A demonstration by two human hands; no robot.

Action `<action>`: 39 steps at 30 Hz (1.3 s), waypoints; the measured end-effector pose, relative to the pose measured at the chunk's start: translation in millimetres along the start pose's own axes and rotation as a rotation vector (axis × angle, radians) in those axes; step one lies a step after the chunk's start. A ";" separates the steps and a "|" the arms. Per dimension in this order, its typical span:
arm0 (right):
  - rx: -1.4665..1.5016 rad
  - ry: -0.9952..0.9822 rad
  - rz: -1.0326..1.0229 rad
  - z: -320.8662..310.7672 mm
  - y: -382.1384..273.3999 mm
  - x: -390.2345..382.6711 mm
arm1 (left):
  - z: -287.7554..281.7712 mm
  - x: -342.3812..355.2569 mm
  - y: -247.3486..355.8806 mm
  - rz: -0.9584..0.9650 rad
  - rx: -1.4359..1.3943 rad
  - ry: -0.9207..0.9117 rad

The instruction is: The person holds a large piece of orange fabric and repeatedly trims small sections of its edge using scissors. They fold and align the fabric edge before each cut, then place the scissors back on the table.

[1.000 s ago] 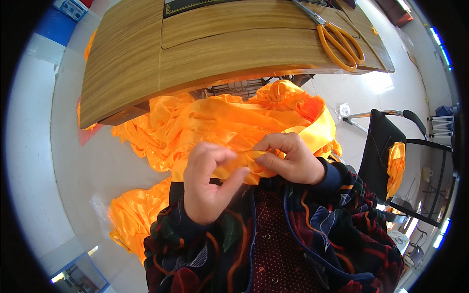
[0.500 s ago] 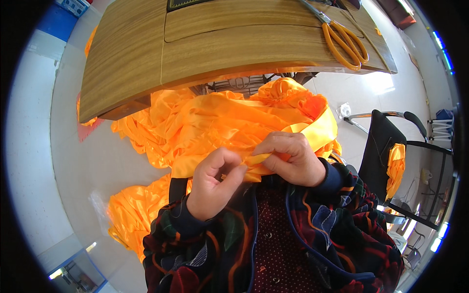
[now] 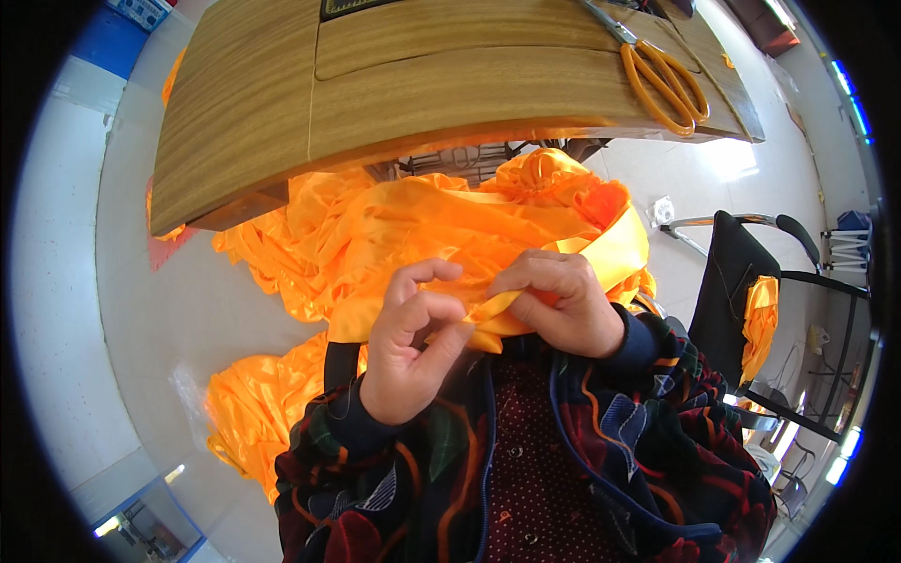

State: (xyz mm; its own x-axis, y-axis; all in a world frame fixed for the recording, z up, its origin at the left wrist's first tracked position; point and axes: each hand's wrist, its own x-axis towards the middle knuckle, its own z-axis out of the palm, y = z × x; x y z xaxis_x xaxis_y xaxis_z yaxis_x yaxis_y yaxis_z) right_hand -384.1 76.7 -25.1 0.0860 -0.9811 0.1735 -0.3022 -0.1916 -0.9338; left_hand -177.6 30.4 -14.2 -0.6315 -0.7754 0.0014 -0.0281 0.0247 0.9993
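A large heap of shiny orange satin cloth [image 3: 422, 230] lies over my lap, bunched below the table's front edge. My right hand [image 3: 568, 305] pinches a folded edge of this cloth between thumb and bent fingers. Close beside it, my left hand [image 3: 408, 342] has its thumb and a curled finger at the same edge, with another finger raised above. Its fingertips partly cover the bit of cloth between them. A short, twisted strip of the fabric stretches between the two hands.
Ahead stands a wooden-topped table [image 3: 450, 94], with orange-handled scissors [image 3: 662, 89] near its right edge. More orange cloth [image 3: 258, 408] is piled on the floor at left. At right is a black chair [image 3: 737, 281] with an orange piece [image 3: 761, 319] on it.
A finger of my left hand has lifted and straightened away from the cloth edge. My right hand keeps its pinch in nearly the same place.
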 end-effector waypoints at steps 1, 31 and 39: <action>-0.009 -0.020 0.016 -4.1 -3.1 1.4 | 0.2 -0.5 -0.9 -0.047 -0.030 -0.024; 0.202 0.115 0.485 -110.6 -53.9 -11.8 | 1.7 5.7 -13.0 0.152 -0.181 0.157; 0.508 -0.554 0.520 -49.5 -30.5 -49.2 | 0.7 7.2 -12.9 0.192 -0.049 0.187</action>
State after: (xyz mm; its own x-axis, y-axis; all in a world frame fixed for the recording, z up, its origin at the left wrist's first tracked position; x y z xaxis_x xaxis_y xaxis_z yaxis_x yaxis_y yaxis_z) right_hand -426.1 129.5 10.4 0.5389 -0.7615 -0.3601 0.0123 0.4345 -0.9006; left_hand -182.4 25.0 -27.0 -0.4677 -0.8624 0.1937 0.1187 0.1559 0.9806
